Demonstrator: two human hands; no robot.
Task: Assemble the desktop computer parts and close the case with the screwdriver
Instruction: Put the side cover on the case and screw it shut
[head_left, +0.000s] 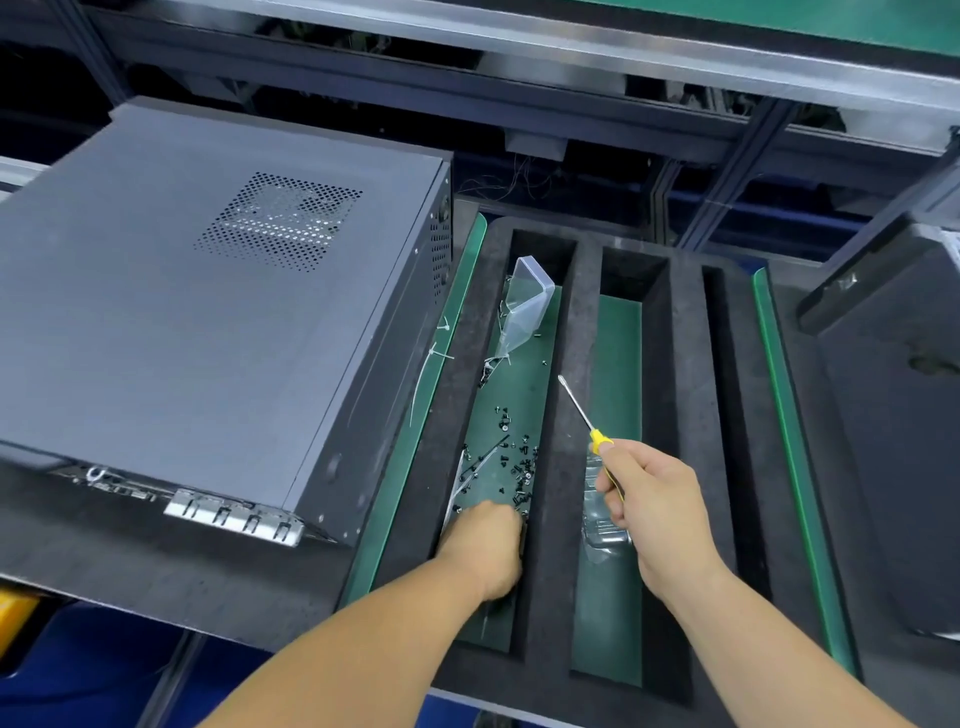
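Note:
The grey computer case (208, 312) lies on its side at the left, its panel with the vent grille facing up. My right hand (649, 504) grips a yellow-handled screwdriver (584, 413), its shaft pointing up and to the left over the foam tray (587, 322). My left hand (485, 545) reaches down into the tray's left slot, fingers curled among several small black screws (511, 457). Its fingertips are hidden, so what they hold cannot be seen.
A clear plastic box (527, 306) leans in the far end of the left slot. A clear plastic bag (597, 519) lies in the middle slot under my right hand. White cable ties (431, 364) lie beside the case. Another dark case (893, 415) stands at the right.

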